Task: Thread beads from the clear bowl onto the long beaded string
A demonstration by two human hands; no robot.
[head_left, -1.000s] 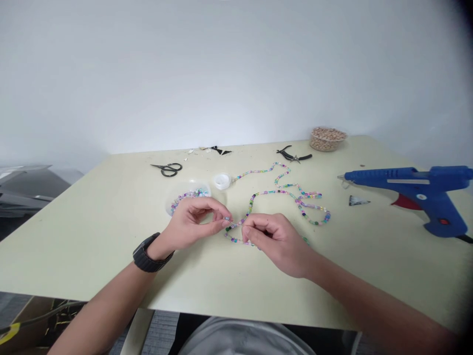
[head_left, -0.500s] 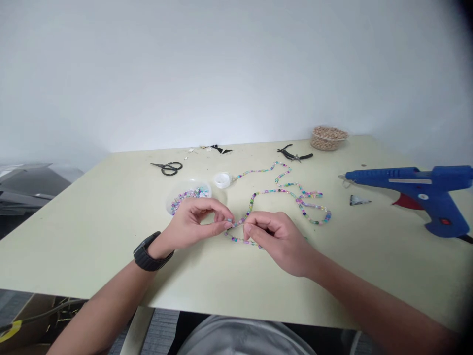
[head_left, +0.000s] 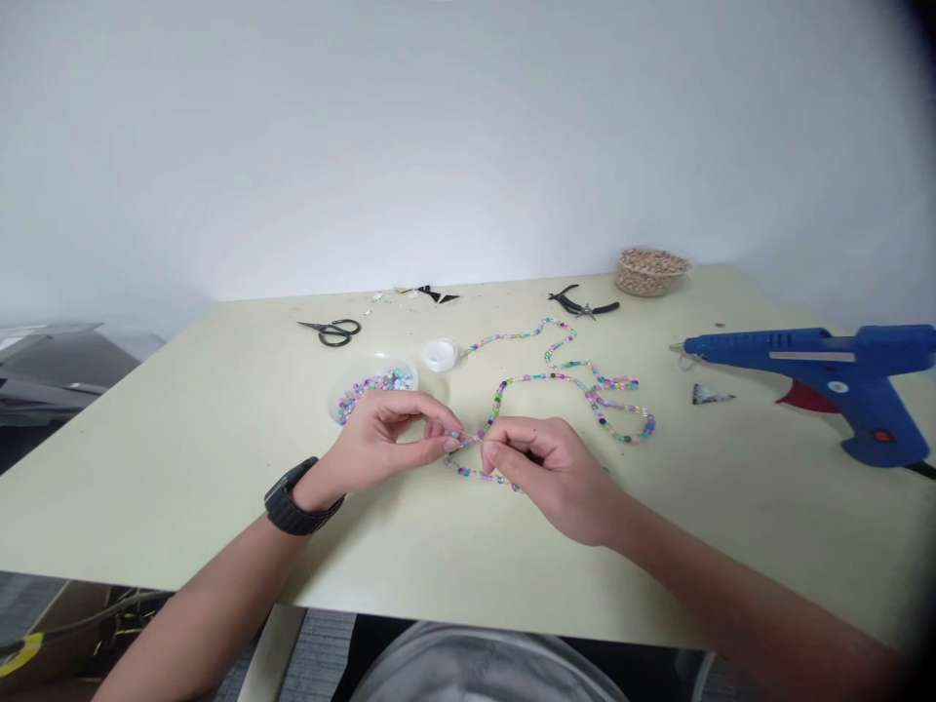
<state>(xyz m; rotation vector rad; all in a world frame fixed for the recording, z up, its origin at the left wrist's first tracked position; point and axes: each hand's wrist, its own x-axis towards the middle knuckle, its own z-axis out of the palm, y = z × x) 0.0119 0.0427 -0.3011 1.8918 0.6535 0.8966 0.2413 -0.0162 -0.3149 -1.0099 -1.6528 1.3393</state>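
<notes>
Thumb and fingertips of my left hand point(head_left: 391, 439) pinch a small pale blue bead point(head_left: 456, 436). My right hand point(head_left: 552, 475) is closed in a pinch on the thin clear thread point(head_left: 472, 438), which runs between the two hands. A long string of multicoloured beads point(head_left: 541, 377) winds across the table, partly hidden by my right hand. Its far end reaches a small white spool point(head_left: 441, 356). Close behind my left hand stands a clear dish point(head_left: 334, 400) with loose beads in it.
Black-handled scissors point(head_left: 334, 332) lie at the back left, pliers point(head_left: 585, 306) at the back. A tub of tan pellets point(head_left: 650, 273) stands near the wall. A blue glue gun point(head_left: 826, 356) lies at the right beside a dark triangular scrap point(head_left: 709, 395). Dark scraps point(head_left: 439, 296) lie along the back edge.
The thread between my hands now shows straighter and tauter. Both hands have stayed almost in place, and the table's contents have not moved.
</notes>
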